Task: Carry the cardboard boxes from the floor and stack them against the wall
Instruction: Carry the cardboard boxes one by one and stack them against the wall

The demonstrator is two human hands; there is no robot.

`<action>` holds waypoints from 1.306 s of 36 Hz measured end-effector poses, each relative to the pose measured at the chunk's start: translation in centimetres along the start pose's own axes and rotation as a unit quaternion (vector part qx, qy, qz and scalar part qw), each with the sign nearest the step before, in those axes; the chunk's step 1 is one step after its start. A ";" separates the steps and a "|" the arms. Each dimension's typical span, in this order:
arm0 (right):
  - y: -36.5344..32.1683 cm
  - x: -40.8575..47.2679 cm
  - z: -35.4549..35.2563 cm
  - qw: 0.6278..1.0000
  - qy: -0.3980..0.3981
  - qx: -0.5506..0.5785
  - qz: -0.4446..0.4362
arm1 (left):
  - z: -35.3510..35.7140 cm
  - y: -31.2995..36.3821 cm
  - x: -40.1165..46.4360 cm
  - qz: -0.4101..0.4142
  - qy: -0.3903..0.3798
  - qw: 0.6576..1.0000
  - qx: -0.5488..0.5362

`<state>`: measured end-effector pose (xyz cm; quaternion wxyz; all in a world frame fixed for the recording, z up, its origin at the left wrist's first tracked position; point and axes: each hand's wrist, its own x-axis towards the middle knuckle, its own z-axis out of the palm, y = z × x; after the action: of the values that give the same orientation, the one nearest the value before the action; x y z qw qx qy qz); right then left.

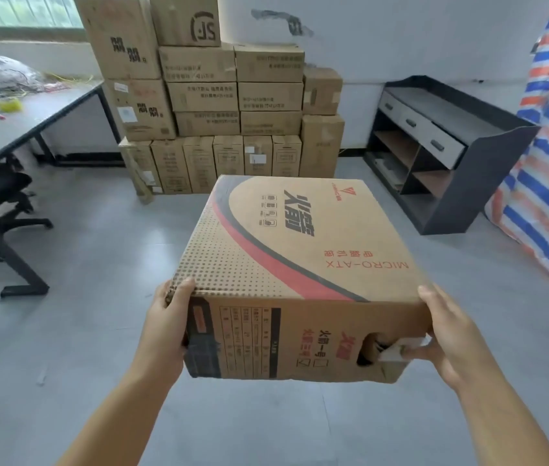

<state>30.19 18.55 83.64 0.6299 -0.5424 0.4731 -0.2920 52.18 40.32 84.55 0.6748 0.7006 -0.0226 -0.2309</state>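
Floor (105, 264): grey; stacked boxes (229, 105), cabinet (441, 156), chair (0, 200) borne.
Desk (41, 105): wires, papers scattered (unidentifiable).

Matt printed cardboard box (296, 264), smooth grey floor (98, 280)

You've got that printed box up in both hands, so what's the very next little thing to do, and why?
Probably walk it straight ahead toward the stack of boxes at the wall. The printed box is off the floor, with the left hand and the right hand gripping its near corners, and bare floor lies between it and the stack.
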 end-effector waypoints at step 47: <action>-25.4 66.7 44.8 0.997 -0.036 0.005 -0.074 | 18.4 24.2 76.1 0.054 0.039 0.996 -0.058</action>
<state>100.23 -28.16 87.78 0.6258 -0.5827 0.4075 -0.3206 120.33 -5.13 85.75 0.7260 0.6667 -0.0213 -0.1674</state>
